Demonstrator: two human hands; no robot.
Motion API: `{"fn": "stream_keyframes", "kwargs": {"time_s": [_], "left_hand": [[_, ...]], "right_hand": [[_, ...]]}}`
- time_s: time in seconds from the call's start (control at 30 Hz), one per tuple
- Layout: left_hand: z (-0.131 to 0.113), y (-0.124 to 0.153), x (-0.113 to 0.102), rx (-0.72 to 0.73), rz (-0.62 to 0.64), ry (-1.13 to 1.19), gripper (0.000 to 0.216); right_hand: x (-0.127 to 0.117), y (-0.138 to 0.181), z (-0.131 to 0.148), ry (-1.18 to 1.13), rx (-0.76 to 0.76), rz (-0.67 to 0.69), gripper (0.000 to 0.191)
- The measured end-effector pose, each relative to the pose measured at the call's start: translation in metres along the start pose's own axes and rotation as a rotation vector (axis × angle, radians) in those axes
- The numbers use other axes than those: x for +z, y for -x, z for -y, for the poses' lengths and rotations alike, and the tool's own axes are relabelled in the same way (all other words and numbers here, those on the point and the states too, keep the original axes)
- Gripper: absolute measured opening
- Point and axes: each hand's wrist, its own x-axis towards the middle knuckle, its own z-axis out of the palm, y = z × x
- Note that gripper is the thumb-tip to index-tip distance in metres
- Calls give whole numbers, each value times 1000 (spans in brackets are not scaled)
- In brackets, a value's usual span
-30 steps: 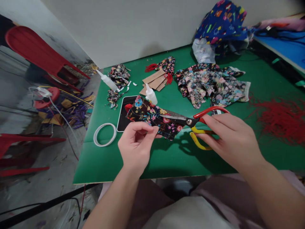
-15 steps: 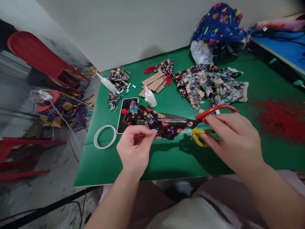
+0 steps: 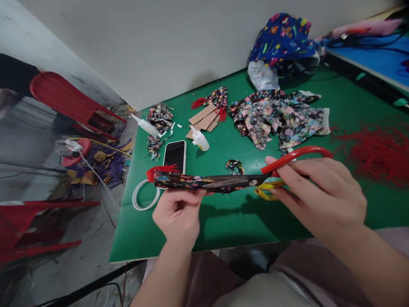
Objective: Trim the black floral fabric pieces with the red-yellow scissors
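Note:
My left hand point(image 3: 179, 217) pinches the lower edge of a black floral fabric piece point(image 3: 182, 181), seen almost edge-on above the table. A red tassel point(image 3: 164, 169) shows at its left end. My right hand point(image 3: 329, 192) grips scissors point(image 3: 253, 182) with red and yellow handles. Their dark blades point left and lie along the fabric, looking nearly closed. A curled floral scrap point(image 3: 234, 166) lies just behind the blades. Behind the fabric's left end are a phone point(image 3: 175, 155) and a white tape ring point(image 3: 136, 197).
On the green table point(image 3: 220, 236) stand a white glue bottle point(image 3: 200, 140) and another, tilted bottle point(image 3: 147, 127). Farther back lie brown card strips point(image 3: 204, 117), a tasselled floral piece point(image 3: 219, 97) and floral cloth point(image 3: 281, 115). Red threads point(image 3: 377, 155) heap at right. Red chairs point(image 3: 64, 98) stand left.
The fabric has turned from showing its face to nearly edge-on, and its red tassel has come into view. The curled scrap now shows behind the blades. The blades still lie along the fabric.

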Motion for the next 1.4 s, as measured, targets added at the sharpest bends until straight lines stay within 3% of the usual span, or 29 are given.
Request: {"fn": "stream_keyframes", "kwargs": {"time_s": [0.53, 1.4], "left_hand": [[12, -4, -4, 298, 126, 54, 20], [0, -2, -3, 191, 142, 17, 21]], "right_hand": [[3, 5, 2, -30, 3, -170, 37], [2, -2, 1, 0, -47, -189, 31]]}}
